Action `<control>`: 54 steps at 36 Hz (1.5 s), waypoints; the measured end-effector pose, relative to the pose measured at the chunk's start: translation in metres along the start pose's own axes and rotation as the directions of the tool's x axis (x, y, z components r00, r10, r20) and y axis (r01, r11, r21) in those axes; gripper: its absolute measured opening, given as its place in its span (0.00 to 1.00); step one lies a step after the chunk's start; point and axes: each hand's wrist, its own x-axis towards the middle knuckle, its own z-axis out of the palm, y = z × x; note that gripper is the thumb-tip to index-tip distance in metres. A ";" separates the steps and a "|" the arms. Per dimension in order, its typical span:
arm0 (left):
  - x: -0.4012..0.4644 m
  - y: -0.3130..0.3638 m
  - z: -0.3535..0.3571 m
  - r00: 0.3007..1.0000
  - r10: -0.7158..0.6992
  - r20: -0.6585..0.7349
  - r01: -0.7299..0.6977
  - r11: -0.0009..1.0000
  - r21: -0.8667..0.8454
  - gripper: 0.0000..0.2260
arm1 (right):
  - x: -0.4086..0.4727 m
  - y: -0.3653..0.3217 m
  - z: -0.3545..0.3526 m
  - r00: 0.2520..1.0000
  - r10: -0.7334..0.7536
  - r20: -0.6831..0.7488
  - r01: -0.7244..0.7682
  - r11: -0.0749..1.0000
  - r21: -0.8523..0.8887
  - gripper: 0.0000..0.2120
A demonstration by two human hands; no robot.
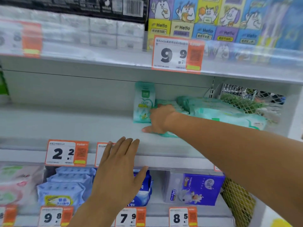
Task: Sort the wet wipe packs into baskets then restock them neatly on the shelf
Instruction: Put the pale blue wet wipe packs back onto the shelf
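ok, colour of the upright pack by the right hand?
Pale mint green upright pack, with a white panel; head view.

Right-hand fingers (158, 106) behind green packs (165, 102)

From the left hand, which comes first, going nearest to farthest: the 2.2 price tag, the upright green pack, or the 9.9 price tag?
Measured from the left hand in the head view:
1. 2.2 price tag, just to its left on the same shelf edge.
2. Upright green pack, above it, at the back of the shelf by the right hand.
3. 9.9 price tag, on the shelf edge above.

Both forearms bare (no sleeves); left hand (118, 166) and right hand (161, 119) ungloved.
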 end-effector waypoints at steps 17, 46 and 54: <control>-0.002 0.002 0.007 0.998 0.040 -0.048 -0.042 0.997 -0.060 0.34 | -0.042 0.050 -0.015 0.993 0.070 0.093 -0.079 0.992 0.095 0.48; -0.353 -0.014 0.311 0.000 -0.358 0.934 0.836 0.513 0.196 0.32 | -0.343 -0.259 0.380 0.535 -0.348 0.770 -0.682 0.360 0.636 0.43; -0.329 0.017 0.279 -0.229 -0.318 0.920 0.903 -0.423 0.078 0.23 | -0.318 -0.322 0.405 0.515 -0.237 0.824 -0.844 0.025 0.535 0.43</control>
